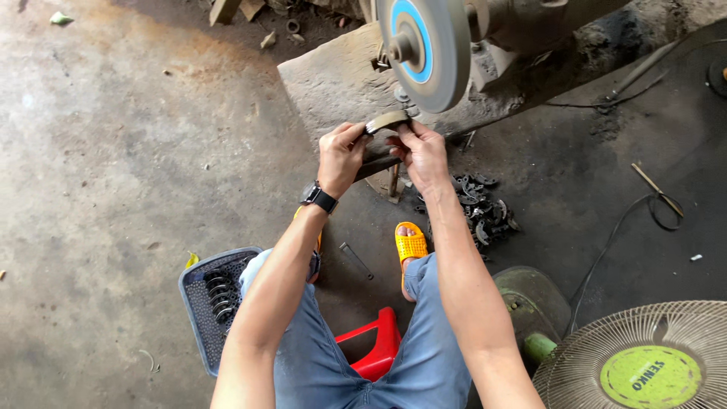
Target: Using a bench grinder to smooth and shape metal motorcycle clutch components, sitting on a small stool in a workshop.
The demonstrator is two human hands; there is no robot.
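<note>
My left hand [341, 155] and my right hand [421, 155] together grip a curved metal brake shoe [388, 120], one hand at each end. The shoe's outer face sits just under the rim of a grey grinding wheel [424, 49] with a blue centre. The wheel is mounted on a motor that rests on a concrete block [333, 79]. A black watch is on my left wrist. I sit on a red plastic stool [375, 344].
A pile of dark curved metal parts [478, 208] lies on the floor to the right of my orange sandal [410, 244]. A grey basket [208, 299] with stacked parts stands at my left. A floor fan [644, 356] and cables are at the lower right.
</note>
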